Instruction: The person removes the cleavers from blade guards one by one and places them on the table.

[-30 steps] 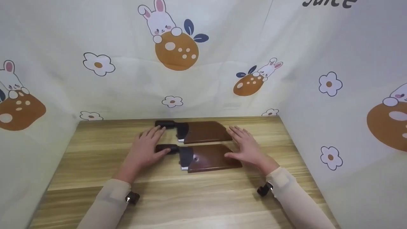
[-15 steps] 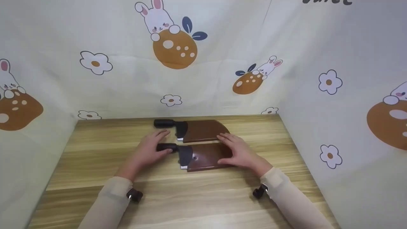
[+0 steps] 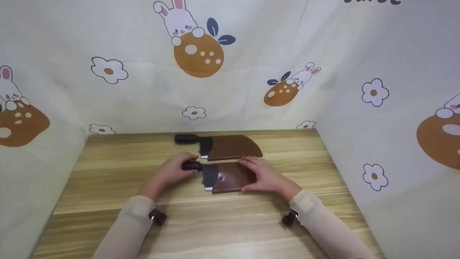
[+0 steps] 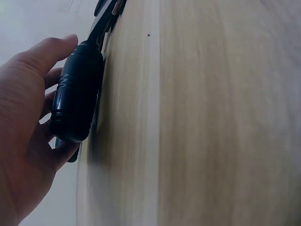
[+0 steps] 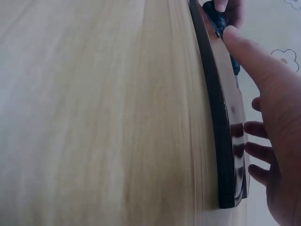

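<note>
Two cleavers with black handles and brown sheaths lie flat, one behind the other, handles to the left. My left hand [image 3: 175, 169] is at the handle of the nearer cleaver [image 3: 231, 177]. In the left wrist view, the thumb is beside the black handle [image 4: 75, 94] and the fingers curve loosely behind it, with gaps showing. My right hand [image 3: 267, 177] spreads over the right end of the same cleaver's brown sheath [image 5: 230, 103], thumb at the near edge, fingers toward the far one. The farther cleaver [image 3: 235, 146] lies just beyond the fingertips.
A wood-grain table [image 3: 222, 223] carries both cleavers. Pale cloth [image 3: 143, 97] printed with rabbits, oranges and flowers stands behind the table and along its sides. A small black device [image 3: 158, 217] is on each wrist.
My right hand has moved left, from the sheath's end to farther over it. The left hand has shifted slightly right, its fingers drawing in around the handle. The nearer cleaver has hardly moved.
</note>
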A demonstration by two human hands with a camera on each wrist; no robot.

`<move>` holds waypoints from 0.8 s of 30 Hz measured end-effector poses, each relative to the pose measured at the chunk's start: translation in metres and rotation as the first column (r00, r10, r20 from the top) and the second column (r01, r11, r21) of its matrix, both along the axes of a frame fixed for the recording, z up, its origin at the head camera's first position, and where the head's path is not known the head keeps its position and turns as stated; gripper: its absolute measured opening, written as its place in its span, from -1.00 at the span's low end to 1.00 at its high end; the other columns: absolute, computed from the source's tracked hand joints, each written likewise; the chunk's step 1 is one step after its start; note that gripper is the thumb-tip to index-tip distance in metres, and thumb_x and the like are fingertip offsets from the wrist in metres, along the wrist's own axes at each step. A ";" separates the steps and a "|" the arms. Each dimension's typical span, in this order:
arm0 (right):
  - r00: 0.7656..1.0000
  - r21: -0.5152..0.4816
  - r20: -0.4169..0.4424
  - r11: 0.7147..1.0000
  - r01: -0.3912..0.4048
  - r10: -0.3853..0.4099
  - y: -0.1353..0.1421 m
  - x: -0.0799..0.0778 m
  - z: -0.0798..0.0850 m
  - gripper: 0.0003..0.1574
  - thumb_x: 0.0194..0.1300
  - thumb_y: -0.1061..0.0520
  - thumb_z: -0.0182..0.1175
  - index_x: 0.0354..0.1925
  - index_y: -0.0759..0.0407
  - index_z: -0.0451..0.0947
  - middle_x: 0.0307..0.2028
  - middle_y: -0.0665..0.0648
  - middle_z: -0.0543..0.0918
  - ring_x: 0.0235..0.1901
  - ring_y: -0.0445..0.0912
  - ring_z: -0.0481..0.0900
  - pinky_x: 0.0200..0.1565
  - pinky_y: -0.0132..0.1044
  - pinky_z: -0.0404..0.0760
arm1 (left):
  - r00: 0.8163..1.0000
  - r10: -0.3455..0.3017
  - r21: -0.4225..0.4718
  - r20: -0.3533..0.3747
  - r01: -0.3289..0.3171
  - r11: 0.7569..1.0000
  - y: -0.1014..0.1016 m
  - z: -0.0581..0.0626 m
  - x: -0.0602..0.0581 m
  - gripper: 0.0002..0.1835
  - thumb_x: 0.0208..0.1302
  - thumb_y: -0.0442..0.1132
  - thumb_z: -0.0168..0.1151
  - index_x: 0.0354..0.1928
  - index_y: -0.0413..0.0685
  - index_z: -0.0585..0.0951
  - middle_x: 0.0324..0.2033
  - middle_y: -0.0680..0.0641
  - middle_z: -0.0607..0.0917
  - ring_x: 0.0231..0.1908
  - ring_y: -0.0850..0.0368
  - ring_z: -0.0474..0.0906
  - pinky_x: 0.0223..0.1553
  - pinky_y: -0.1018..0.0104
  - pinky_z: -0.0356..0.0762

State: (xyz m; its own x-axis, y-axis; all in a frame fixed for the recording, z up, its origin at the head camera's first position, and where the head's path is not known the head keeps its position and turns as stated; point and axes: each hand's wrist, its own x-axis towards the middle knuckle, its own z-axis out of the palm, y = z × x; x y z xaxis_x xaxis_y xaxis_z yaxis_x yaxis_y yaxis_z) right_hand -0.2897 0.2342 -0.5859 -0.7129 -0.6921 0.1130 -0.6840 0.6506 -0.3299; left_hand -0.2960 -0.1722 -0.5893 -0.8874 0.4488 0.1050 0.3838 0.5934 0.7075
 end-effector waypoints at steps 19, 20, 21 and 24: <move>1.000 0.040 0.024 0.999 -0.009 0.008 -0.012 -0.001 -0.009 0.58 -0.01 -0.66 0.57 0.71 0.06 0.26 0.62 0.21 0.33 0.61 0.20 0.25 0.60 0.17 0.24 | 0.999 0.017 -0.064 -0.050 -0.020 0.998 0.014 -0.007 -0.006 -0.50 0.29 -0.08 0.65 0.22 -0.05 0.76 0.09 -0.10 0.76 0.15 -0.15 0.68 0.35 -0.21 0.55; 1.000 0.046 0.026 0.999 -0.006 0.005 -0.012 -0.001 -0.009 0.57 0.00 -0.65 0.57 0.72 0.06 0.25 0.62 0.21 0.33 0.61 0.19 0.24 0.60 0.16 0.24 | 0.998 0.020 -0.078 -0.056 -0.024 0.997 0.015 -0.007 -0.006 -0.51 0.29 -0.07 0.65 0.21 -0.04 0.76 0.07 -0.09 0.76 0.14 -0.14 0.68 0.34 -0.20 0.55; 1.000 0.044 0.027 0.999 -0.006 0.005 -0.013 -0.001 -0.009 0.56 0.01 -0.64 0.57 0.71 0.06 0.26 0.61 0.21 0.34 0.60 0.19 0.25 0.60 0.15 0.25 | 0.998 0.022 -0.094 -0.063 -0.028 0.995 0.016 -0.007 -0.007 -0.51 0.28 -0.06 0.65 0.19 -0.03 0.77 0.06 -0.08 0.76 0.13 -0.13 0.68 0.33 -0.19 0.56; 1.000 0.046 0.029 0.999 0.001 -0.003 -0.014 -0.001 -0.009 0.52 0.06 -0.62 0.57 0.71 0.07 0.26 0.60 0.22 0.35 0.59 0.17 0.25 0.60 0.15 0.25 | 0.996 0.025 -0.139 -0.084 -0.036 0.990 0.017 -0.007 -0.008 -0.54 0.28 -0.04 0.65 0.15 -0.02 0.77 0.02 -0.06 0.76 0.10 -0.11 0.68 0.31 -0.18 0.57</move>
